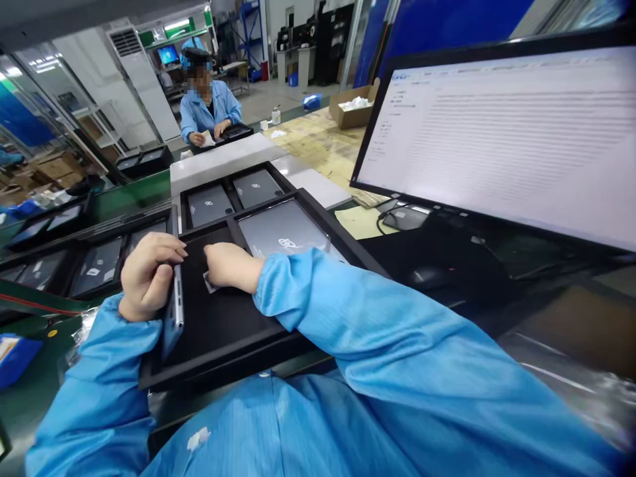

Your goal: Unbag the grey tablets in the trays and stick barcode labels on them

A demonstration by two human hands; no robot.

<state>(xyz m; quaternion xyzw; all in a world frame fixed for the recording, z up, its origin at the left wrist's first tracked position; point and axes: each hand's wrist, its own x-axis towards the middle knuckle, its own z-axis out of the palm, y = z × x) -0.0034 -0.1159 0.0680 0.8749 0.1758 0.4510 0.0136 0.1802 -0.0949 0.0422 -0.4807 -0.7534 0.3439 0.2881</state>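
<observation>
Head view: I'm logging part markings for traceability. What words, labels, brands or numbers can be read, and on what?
No text can be read.
Monitor: lines of text, too blurred to read.
Grey tablet in the near tray: white logo, not legible.
Tablets in the far tray: small marks, too small.
Sticker under the right hand: nothing readable.
Left hand holds a tablet edge-on: no markings visible.

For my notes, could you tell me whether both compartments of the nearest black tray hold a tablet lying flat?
No, only the right compartment holds a flat tablet; the left hand holds another tablet on edge.
</observation>
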